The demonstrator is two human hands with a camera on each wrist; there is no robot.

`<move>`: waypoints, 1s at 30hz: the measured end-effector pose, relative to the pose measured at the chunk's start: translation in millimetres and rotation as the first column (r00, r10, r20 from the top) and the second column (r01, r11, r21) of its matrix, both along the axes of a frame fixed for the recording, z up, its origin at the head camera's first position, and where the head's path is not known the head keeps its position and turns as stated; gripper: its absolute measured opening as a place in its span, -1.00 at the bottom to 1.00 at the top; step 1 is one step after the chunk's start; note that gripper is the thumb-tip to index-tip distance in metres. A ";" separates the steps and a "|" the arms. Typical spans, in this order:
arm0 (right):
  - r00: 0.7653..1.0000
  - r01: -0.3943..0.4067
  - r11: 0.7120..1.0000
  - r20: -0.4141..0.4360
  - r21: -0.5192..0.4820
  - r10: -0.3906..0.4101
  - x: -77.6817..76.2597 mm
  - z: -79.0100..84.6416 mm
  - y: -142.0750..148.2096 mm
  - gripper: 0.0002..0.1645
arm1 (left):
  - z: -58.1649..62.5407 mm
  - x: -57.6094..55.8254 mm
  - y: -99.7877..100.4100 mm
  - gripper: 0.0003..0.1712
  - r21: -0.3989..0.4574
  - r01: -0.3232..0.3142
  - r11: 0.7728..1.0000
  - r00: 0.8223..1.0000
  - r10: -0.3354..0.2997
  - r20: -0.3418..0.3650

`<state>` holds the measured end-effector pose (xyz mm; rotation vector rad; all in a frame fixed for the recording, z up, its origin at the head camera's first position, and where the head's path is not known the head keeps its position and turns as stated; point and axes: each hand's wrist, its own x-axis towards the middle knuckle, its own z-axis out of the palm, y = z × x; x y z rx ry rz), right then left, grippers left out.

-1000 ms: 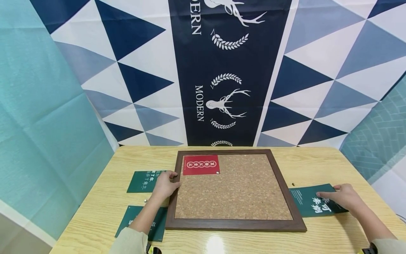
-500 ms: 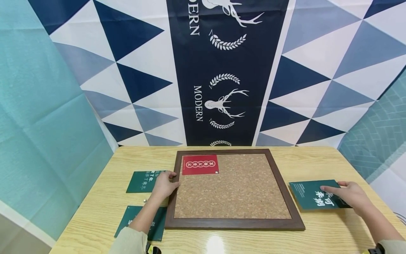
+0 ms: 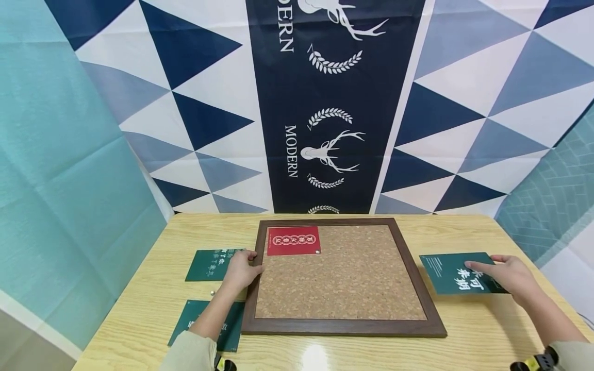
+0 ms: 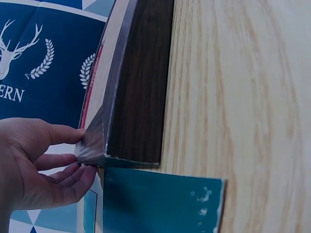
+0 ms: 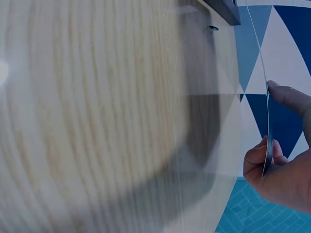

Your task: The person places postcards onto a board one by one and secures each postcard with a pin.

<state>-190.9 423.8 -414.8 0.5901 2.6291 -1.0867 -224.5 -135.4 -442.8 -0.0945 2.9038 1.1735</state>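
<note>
A cork board in a dark brown wooden frame lies flat on the table. My left hand grips the left side of its frame; in the left wrist view, thumb and fingertips meet the dark frame. Off the board's right side, my right hand holds a green card with white characters, thumb on top and fingers beneath. Seen edge-on in the right wrist view, the card is raised over the tabletop and casts a shadow. A red card sits at the board's upper left corner.
Two more green cards lie left of the board: an upper card and a lower card, each partly covered by the left hand or arm. A small pale bead-like piece lies between them. Patterned cloth hangs behind the wooden table.
My right hand has lifted the green card off the table and moved it slightly farther away. The left hand stays on the frame.
</note>
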 end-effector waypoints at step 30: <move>0.990 -0.020 1.000 -0.141 0.012 0.022 -37.9 6.7 -47.5 0.37 | -2.7 -1.1 0.7 -0.50 -0.003 -0.018 1.000 1.000 0.018 -0.007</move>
